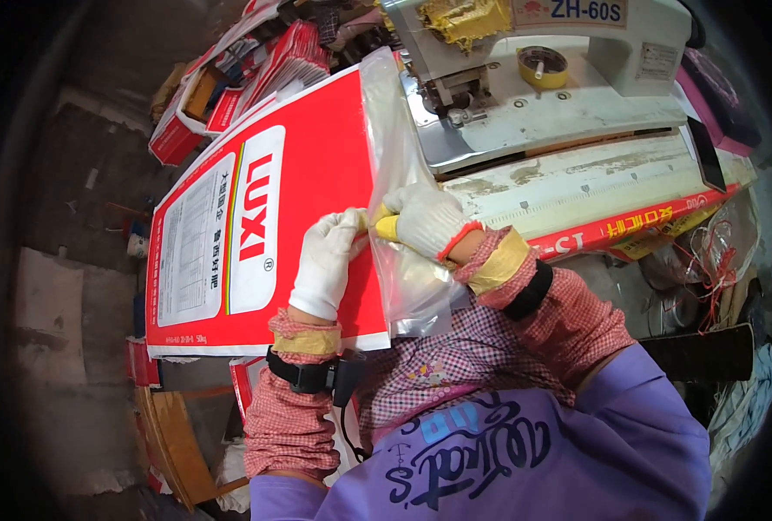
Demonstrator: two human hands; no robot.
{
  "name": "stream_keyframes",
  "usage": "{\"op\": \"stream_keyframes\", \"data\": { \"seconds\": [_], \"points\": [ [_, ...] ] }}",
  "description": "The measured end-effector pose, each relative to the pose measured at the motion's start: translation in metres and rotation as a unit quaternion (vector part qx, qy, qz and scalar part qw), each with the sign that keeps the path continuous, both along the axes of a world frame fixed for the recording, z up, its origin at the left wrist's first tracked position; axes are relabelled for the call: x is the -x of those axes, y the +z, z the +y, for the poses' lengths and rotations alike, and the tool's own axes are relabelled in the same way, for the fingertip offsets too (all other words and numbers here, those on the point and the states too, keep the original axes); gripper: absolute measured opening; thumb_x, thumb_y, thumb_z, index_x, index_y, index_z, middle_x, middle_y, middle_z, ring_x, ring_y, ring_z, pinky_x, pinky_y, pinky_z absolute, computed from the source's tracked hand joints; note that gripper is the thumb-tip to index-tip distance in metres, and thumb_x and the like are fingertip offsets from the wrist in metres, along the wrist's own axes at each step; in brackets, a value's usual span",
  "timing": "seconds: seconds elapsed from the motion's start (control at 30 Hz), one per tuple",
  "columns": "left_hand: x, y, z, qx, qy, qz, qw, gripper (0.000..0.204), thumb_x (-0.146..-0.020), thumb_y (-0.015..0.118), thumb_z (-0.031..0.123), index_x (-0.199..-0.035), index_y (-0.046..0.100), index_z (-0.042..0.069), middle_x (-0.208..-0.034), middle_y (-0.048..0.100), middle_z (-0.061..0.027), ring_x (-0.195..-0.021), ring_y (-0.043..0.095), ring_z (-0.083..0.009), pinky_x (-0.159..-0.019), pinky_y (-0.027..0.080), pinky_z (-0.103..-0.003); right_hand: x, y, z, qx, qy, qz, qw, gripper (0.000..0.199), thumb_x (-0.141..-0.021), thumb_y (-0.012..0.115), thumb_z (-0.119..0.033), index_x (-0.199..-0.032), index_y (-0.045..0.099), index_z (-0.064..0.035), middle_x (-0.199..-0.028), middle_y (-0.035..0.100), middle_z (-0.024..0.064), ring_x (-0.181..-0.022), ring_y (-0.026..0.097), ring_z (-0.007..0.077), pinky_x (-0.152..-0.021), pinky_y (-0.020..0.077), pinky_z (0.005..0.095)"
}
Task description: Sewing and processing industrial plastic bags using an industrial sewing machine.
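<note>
A red and white printed woven sack (pixel 321 139) lies flat in front of me, partly over the left end of a sewing machine's table. From its right edge a clear plastic liner (pixel 394 113) sticks out, crumpled. My left hand (pixel 325 265), in a white glove, lies over the sack's edge with its fingers pinched on the liner. Beside it, my right hand (pixel 425 221), in a white glove with yellow fingertips and a red cuff, is closed on the liner as well. The fingertips of both hands nearly meet; exactly what each pinches is partly hidden.
An industrial sewing machine (pixel 577 95) stands at the back right, a roll of yellow tape (pixel 542 68) on its base. A dark phone-like slab (pixel 705 154) rests at the table's right end. Stacked red and white sacks (pixel 286 65) lie at the back left. Below stands a wooden frame (pixel 176 443).
</note>
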State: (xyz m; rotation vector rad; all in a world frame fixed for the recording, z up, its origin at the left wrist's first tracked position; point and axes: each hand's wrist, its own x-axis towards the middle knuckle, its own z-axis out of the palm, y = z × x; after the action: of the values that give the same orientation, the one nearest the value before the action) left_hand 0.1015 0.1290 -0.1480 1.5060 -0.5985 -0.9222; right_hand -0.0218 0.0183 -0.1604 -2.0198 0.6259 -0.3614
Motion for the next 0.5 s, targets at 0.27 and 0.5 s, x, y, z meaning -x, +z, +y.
{"op": "stream_keyframes", "data": {
  "seconds": [0.27, 0.5],
  "points": [
    [-0.058, 0.049, 0.042, 0.119, -0.092, -0.135, 0.979, 0.021, -0.085, 0.057, 0.020, -0.080, 0.057, 0.000, -0.074, 0.058, -0.0049, -0.069, 0.056, -0.0118, -0.062, 0.046, -0.021, 0.011, 0.017, 0.015, 0.001, -0.026, 0.084, 0.996, 0.029, -0.069, 0.064, -0.033, -0.080, 0.060, -0.0064, -0.075, 0.061, 0.0134, -0.074, 0.060, 0.0288, -0.065, 0.0465, 0.0385],
    [-0.039, 0.103, 0.048, 0.034, 0.044, -0.286, 0.957, 0.010, -0.084, 0.057, 0.009, -0.083, 0.051, 0.002, -0.074, 0.054, -0.0021, -0.064, 0.050, -0.0087, -0.063, 0.042, -0.022, -0.032, 0.000, 0.059, 0.330, 0.189, -0.139, 0.914, 0.025, -0.069, 0.058, -0.018, -0.089, 0.058, -0.0027, -0.070, 0.060, 0.0119, -0.064, 0.059, 0.0317, -0.056, 0.0477, 0.0383]
  ]
}}
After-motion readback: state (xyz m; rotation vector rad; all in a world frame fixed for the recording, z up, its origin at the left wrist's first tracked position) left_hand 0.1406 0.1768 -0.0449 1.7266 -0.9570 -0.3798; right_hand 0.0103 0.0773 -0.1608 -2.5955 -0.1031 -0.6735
